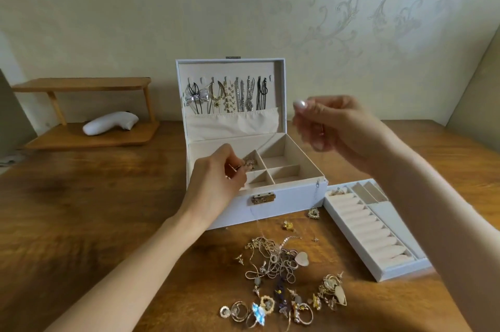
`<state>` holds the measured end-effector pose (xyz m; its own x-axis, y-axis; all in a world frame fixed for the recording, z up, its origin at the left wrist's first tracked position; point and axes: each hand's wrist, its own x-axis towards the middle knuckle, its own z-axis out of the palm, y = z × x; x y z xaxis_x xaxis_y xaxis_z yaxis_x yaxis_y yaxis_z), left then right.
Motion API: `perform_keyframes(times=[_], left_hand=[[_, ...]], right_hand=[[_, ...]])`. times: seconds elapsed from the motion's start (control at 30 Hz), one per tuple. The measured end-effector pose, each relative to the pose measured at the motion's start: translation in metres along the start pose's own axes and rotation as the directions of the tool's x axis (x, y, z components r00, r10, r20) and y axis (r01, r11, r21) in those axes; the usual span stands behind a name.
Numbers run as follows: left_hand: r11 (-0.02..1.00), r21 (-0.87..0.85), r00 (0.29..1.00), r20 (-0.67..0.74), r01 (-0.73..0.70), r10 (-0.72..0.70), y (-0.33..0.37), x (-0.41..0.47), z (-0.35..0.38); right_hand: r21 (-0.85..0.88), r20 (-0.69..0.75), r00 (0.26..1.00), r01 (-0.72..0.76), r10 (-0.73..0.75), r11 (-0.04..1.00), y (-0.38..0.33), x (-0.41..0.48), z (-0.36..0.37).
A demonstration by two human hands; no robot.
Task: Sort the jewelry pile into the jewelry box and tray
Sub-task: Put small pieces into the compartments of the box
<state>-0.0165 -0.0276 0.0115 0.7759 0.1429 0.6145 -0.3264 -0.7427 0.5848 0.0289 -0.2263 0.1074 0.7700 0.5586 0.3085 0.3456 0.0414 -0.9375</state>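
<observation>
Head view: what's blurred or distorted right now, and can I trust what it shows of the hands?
Head view: the right hand is motion-blurred, so its grip is unreadable. The left hand and jewelry pile read sharper. The thin chain is barely resolved against the white jewelry box. Light is soft and even, with no glare. Wide-angle bowing tilts the frame edges.

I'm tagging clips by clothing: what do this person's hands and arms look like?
Both forearms are bare to the frame edge: no sleeves, watch or bracelet shows. The left hand and right hand show no rings; the right is blurred, its thumbnail long and pearly pale.
</observation>
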Motion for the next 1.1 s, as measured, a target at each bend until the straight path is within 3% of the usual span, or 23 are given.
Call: perform_keyframes(times=[0.17,0.3,0.5,0.6,0.67,0.73,0.87,0.97,1.1], left_hand=[[0.985,0.085,0.982,0.110,0.148,-0.157,-0.014,0.012,0.002],[0.962,0.256,0.951,0.264,0.094,-0.163,-0.023,0.030,-0.006],[0.956,0.285,0.856,0.472,0.075,-0.208,-0.026,0.051,-0.014],[0.988,0.117,0.960,0.251,0.098,-0.125,-0.007,0.073,-0.028],[0.958,-0.262,0.990,0.108,0.113,-0.087,0.015,0.089,-0.042],[0.854,-0.501,0.987,0.140,0.139,-0.078,0.032,0.102,-0.053],[0.867,-0.492,0.991,0.133,0.079,-0.015,0.038,0.116,-0.061],[0.835,-0.535,0.989,0.132,0.130,-0.069,0.027,0.116,-0.062],[0.898,-0.410,0.977,0.196,0.162,-0.087,0.018,0.114,-0.059]], right_hand=[[0.157,0.055,0.992,0.103,-0.113,0.982,-0.038,0.034,0.008],[0.118,0.089,0.987,0.123,-0.134,0.985,-0.058,0.062,0.014],[0.047,0.179,0.979,0.086,-0.093,0.995,-0.052,0.087,0.021],[-0.047,0.192,0.979,0.082,-0.072,0.995,-0.050,0.097,0.024],[-0.145,0.211,0.977,0.069,-0.037,0.987,-0.051,0.102,0.026],[-0.248,0.209,0.978,0.056,-0.003,0.967,-0.055,0.107,0.026],[-0.367,0.179,0.983,0.028,0.042,0.930,-0.068,0.112,0.022],[-0.272,0.197,0.979,0.007,0.049,0.962,-0.076,0.111,0.014],[-0.118,0.157,0.988,0.019,0.000,0.993,-0.074,0.115,0.007]])
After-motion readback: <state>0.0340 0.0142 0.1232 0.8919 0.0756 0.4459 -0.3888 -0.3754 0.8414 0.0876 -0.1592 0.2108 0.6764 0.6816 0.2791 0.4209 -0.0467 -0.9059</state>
